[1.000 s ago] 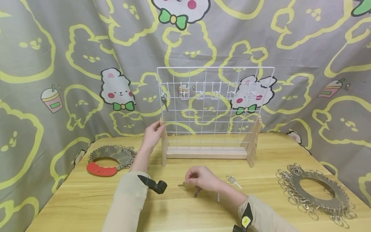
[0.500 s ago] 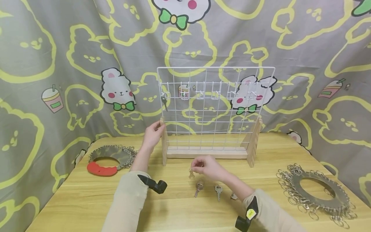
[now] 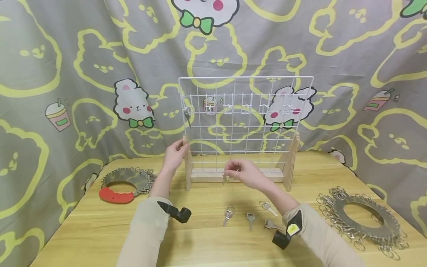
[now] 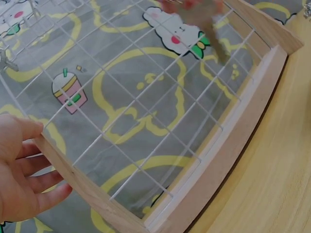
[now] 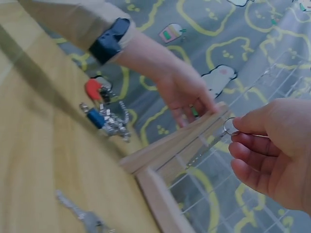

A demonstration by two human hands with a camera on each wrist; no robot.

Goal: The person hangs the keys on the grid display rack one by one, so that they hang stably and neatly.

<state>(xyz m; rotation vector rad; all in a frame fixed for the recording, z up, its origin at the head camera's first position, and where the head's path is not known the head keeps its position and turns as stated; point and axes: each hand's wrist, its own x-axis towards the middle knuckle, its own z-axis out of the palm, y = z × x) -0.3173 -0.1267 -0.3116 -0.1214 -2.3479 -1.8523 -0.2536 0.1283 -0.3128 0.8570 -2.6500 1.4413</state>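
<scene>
A white wire grid rack (image 3: 247, 139) stands on wooden feet at the back of the table. My left hand (image 3: 175, 155) grips its left wooden upright (image 4: 80, 182), thumb in front and fingers behind. My right hand (image 3: 248, 174) pinches a small key ring (image 5: 230, 126) between thumb and forefinger; in the head view, a key (image 3: 225, 178) dangles from it, in front of the rack's bottom bar. One dark key (image 3: 188, 118) hangs on the leftmost hook. Several loose keys lie on the table in front of the rack, among them a silver key (image 3: 228, 216) and another key (image 3: 250, 221).
On the left lies a metal hoop with a red handle (image 3: 116, 195) and many small rings round its edge. A second ringed metal hoop (image 3: 390, 222) lies on the right. Several white hooks (image 3: 247, 107) line the grid. A patterned curtain (image 3: 83, 148) hangs behind.
My right hand has lifted the key by its ring off the table and moved it up and forward to the rack's lower bar. The left hand has stayed on the upright.
</scene>
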